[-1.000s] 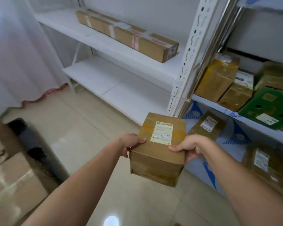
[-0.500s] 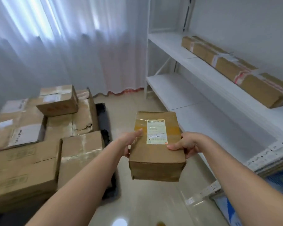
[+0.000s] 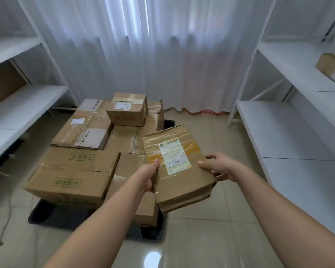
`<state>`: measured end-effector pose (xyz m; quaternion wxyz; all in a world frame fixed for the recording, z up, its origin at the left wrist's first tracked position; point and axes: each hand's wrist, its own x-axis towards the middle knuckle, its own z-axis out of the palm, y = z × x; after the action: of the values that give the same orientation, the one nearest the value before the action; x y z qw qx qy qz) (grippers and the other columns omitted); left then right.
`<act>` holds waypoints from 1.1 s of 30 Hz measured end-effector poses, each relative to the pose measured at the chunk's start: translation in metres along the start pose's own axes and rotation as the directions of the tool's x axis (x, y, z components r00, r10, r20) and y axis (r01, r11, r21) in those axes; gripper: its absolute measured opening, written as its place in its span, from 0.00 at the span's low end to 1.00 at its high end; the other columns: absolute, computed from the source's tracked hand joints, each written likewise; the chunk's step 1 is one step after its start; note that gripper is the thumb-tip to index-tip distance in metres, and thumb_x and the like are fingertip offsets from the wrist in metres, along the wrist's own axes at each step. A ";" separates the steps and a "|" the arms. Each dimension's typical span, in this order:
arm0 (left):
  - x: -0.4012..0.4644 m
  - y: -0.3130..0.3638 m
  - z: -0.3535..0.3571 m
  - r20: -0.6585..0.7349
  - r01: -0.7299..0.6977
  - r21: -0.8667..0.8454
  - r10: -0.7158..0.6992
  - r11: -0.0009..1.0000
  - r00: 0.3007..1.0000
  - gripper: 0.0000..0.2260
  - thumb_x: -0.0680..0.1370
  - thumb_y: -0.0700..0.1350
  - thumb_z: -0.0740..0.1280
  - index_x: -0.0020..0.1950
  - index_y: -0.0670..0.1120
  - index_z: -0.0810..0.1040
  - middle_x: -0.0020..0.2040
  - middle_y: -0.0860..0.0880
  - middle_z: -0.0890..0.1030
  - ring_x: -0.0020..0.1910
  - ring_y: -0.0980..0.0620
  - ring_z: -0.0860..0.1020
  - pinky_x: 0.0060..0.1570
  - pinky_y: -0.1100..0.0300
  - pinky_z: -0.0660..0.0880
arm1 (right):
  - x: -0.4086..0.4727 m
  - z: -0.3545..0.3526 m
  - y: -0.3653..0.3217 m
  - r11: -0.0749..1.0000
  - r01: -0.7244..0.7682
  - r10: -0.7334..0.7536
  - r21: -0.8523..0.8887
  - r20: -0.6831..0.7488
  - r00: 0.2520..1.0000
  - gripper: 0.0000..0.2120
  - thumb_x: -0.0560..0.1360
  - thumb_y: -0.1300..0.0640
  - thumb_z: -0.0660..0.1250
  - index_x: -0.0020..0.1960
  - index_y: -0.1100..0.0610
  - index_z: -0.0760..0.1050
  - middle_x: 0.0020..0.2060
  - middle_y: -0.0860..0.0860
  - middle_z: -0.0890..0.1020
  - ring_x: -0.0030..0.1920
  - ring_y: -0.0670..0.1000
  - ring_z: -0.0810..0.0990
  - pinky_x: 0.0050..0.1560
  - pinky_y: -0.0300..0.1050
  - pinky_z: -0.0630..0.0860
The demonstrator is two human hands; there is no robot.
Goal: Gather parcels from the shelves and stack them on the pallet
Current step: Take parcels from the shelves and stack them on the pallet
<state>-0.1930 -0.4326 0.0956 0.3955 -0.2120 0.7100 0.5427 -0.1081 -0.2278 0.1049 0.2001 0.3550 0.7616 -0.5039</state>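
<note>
Both your hands are on the parcel (image 3: 179, 167): left hand (image 3: 150, 176) grips its left edge, thumb on top, and right hand (image 3: 219, 168) grips the right edge. You're holding it up, tilted, over the pallet (image 3: 52, 213) stack's (image 3: 81, 151) right side.

Tiled floor (image 3: 211, 238) bearing a black pallet (image 3: 52, 215) stacked with cardboard parcels (image 3: 74, 171); white shelves (image 3: 290, 136) at both sides, one box (image 3: 332, 67) on the upper right shelf.
</note>
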 end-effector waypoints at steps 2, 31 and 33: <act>0.010 0.004 -0.012 -0.046 0.028 -0.127 -0.034 0.992 0.998 0.15 0.83 0.53 0.60 0.47 0.42 0.73 0.40 0.44 0.79 0.37 0.44 0.77 0.39 0.44 0.73 | 0.016 0.007 -0.015 1.000 -0.020 0.020 -0.017 0.024 1.000 0.36 0.77 0.43 0.68 0.78 0.52 0.56 0.71 0.56 0.70 0.62 0.60 0.75 0.58 0.58 0.79; 0.303 0.131 -0.205 -0.111 0.139 -0.549 -0.236 0.825 0.965 0.09 0.83 0.44 0.62 0.53 0.38 0.74 0.45 0.39 0.81 0.41 0.42 0.79 0.38 0.41 0.77 | 0.330 0.178 -0.248 0.988 0.118 -0.111 0.099 -0.077 0.991 0.21 0.77 0.56 0.70 0.67 0.47 0.69 0.56 0.50 0.77 0.54 0.55 0.79 0.52 0.57 0.82; 0.326 0.136 -0.205 -0.111 0.144 -0.581 -0.253 0.801 0.961 0.09 0.82 0.43 0.63 0.54 0.38 0.74 0.45 0.40 0.81 0.43 0.42 0.80 0.38 0.43 0.78 | 0.362 0.182 -0.256 0.992 0.097 -0.094 0.077 -0.041 0.995 0.21 0.77 0.56 0.69 0.68 0.48 0.68 0.56 0.51 0.76 0.53 0.55 0.79 0.52 0.57 0.82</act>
<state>-0.5545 -0.5399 -0.0604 0.3023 -0.4425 0.5231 0.6627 -0.5501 -0.3325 -0.0500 0.1473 0.3352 0.7608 -0.5358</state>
